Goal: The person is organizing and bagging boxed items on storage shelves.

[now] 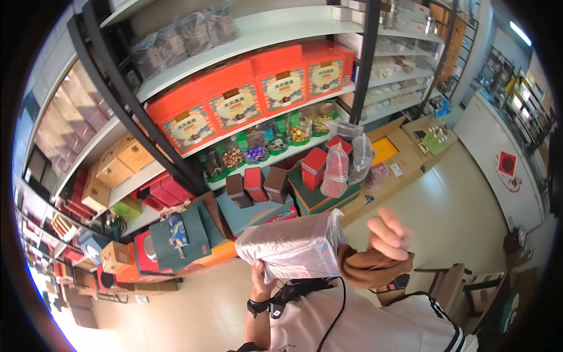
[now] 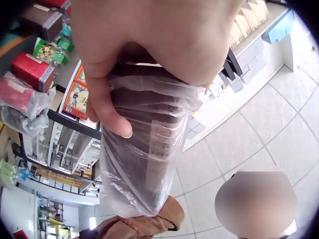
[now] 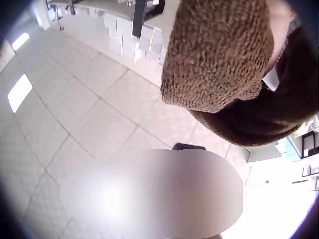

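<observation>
A box in clear plastic wrap (image 1: 293, 243) is held up before the chest, tilted. My left hand (image 1: 261, 281) grips its lower left end; in the left wrist view the fingers of the hand (image 2: 154, 35) wrap round one end of the dark wrapped box (image 2: 144, 134), which bears a pale label. At the box's other end, my right hand (image 1: 388, 233) is raised and blurred, its fingers curled over a brown cloth (image 1: 372, 267). In the right wrist view the fuzzy cloth (image 3: 219, 55) hides most of that hand.
Ahead, shelves hold orange boxes (image 1: 231, 108) and bagged sweets (image 1: 255, 154). Below them, red tins (image 1: 314, 166) and dark tins stand on a green box (image 1: 319, 196). Dark green folders (image 1: 182, 234) lie at the left. A wooden chair (image 1: 448, 290) stands at the right.
</observation>
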A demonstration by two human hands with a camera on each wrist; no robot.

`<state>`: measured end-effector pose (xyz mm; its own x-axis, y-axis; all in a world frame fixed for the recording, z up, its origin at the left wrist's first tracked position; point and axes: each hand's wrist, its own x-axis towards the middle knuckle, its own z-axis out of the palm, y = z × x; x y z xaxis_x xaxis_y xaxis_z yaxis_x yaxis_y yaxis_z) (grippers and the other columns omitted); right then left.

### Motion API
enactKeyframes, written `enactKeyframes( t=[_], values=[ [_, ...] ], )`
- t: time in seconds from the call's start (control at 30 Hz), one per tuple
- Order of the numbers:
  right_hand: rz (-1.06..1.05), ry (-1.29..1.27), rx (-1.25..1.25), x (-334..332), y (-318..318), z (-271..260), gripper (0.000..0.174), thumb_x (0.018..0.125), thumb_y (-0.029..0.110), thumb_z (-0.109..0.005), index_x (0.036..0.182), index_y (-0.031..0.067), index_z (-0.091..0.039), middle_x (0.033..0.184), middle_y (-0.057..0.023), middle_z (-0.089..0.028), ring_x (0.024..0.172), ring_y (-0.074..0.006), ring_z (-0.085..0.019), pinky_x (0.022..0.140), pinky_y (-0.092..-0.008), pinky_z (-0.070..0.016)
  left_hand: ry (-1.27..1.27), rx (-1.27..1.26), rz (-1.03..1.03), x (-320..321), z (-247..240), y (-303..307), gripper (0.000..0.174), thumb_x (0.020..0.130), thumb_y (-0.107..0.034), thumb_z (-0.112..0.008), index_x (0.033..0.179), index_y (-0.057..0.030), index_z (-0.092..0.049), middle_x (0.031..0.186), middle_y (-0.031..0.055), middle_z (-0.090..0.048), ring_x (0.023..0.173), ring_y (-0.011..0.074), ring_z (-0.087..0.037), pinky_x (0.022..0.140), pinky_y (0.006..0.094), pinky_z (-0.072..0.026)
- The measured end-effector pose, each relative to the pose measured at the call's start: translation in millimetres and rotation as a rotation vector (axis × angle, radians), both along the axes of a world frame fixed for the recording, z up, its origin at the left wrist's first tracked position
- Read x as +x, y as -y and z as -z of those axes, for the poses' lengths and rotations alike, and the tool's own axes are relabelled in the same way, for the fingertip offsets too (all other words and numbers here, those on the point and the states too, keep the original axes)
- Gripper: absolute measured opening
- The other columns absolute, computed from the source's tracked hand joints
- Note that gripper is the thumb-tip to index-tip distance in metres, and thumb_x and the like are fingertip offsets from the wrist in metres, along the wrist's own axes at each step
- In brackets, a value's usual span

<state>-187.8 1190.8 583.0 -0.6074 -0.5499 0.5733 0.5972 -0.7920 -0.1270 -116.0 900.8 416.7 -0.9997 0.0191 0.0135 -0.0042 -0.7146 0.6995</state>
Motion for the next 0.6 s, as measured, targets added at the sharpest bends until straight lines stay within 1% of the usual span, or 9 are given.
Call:
enactKeyframes(
  t=[0.07,0.1,0.2,0.3,0.33,0.4,0.43,0.5,0.6],
  values=[
    [0.233,0.025,0.19,2,20,-13,0.005,0.089,0.002,-0.046,0.091,0.0065,-0.046,0.087,-0.0073,-0.048,0.056,-0.0117,-0.049,0.048,-0.0218,-0.0384,-0.016,-0.005,0.011,8,16,0,0.073,0.091,-0.048,-0.065,0.143,-0.0028,-0.044,0.137,0.0133,-0.057,0.124,0.0316,-0.057,0.107,0.0492,-0.0456],
    [0.602,-0.02,0.447,-1,31,-10,0.007,0.084,0.002,-0.045,0.09,0.0059,-0.047,0.088,-0.0078,-0.048,0.058,-0.0138,-0.048,0.053,-0.0259,-0.0404,0.068,0.0,-0.024,17,22,-1,0.07,0.09,-0.043,-0.068,0.142,-0.0024,-0.045,0.136,0.0136,-0.058,0.123,0.0323,-0.058,0.106,0.0497,-0.0469],
    [1.127,-0.019,0.605,-16,34,22,0.018,0.088,0.016,-0.046,0.099,0.003,-0.048,0.105,-0.0119,-0.052,0.088,-0.0214,-0.057,0.082,-0.0336,-0.0476,-0.014,-0.029,-0.044,21,25,-1,0.071,0.088,-0.043,-0.07,0.141,-0.0015,-0.045,0.135,0.014,-0.059,0.123,0.0327,-0.058,0.106,0.0498,-0.0469],
    [1.024,0.036,0.678,-6,53,17,0.04,0.091,0.035,-0.05,0.112,0.0009,-0.05,0.119,-0.0132,-0.053,0.114,-0.0261,-0.056,0.097,-0.0371,-0.045,0.007,-0.077,-0.106,25,22,6,0.081,0.082,-0.048,-0.076,0.14,-0.0008,-0.045,0.133,0.0142,-0.059,0.12,0.0317,-0.059,0.104,0.0479,-0.0479],
    [0.891,-0.177,0.825,-9,40,35,0.07,0.091,0.056,-0.051,0.13,-0.0014,-0.047,0.132,-0.0155,-0.05,0.128,-0.0275,-0.051,0.107,-0.0404,-0.04,0.019,-0.152,-0.135,29,22,8,0.085,0.079,-0.05,-0.077,0.14,-0.0005,-0.045,0.132,0.0143,-0.059,0.119,0.0314,-0.059,0.104,0.0471,-0.0484],
    [0.677,-0.138,0.807,6,41,46,0.091,0.085,0.07,-0.053,0.14,-0.0028,-0.043,0.139,-0.0166,-0.046,0.128,-0.0267,-0.05,0.11,-0.0403,-0.0382,0.067,-0.213,-0.174,29,-9,8,0.088,0.076,-0.05,-0.08,0.139,0.0004,-0.045,0.129,0.0141,-0.06,0.117,0.0291,-0.06,0.102,0.0443,-0.0487],
    [0.712,-0.242,0.784,8,37,57,0.107,0.076,0.071,-0.069,0.146,-0.0024,-0.036,0.142,-0.0175,-0.043,0.131,-0.0273,-0.048,0.111,-0.0409,-0.0365,0.048,-0.362,-0.164,27,-20,13,0.088,0.077,-0.049,-0.079,0.139,0.0014,-0.045,0.128,0.0138,-0.059,0.116,0.0281,-0.059,0.101,0.043,-0.0484],
    [0.835,-0.356,0.964,20,37,43,0.109,0.07,0.062,-0.078,0.147,-0.0016,-0.034,0.141,-0.0175,-0.044,0.131,-0.0289,-0.046,0.11,-0.0421,-0.0377,-0.056,-0.553,-0.129,18,-40,18,0.091,0.079,-0.036,-0.079,0.147,0.0034,-0.033,0.13,0.0134,-0.055,0.119,0.0254,-0.055,0.103,0.0395,-0.044],
    [0.988,-0.454,1.216,27,26,63,0.118,0.059,0.04,-0.093,0.15,0.0018,-0.029,0.141,-0.0163,-0.044,0.132,-0.0299,-0.045,0.109,-0.0415,-0.0388,-0.091,-0.866,-0.143,10,-66,17,0.092,0.08,-0.043,-0.076,0.147,0.0047,-0.034,0.128,0.015,-0.058,0.118,0.0267,-0.056,0.102,0.04,-0.044]
  ],
)
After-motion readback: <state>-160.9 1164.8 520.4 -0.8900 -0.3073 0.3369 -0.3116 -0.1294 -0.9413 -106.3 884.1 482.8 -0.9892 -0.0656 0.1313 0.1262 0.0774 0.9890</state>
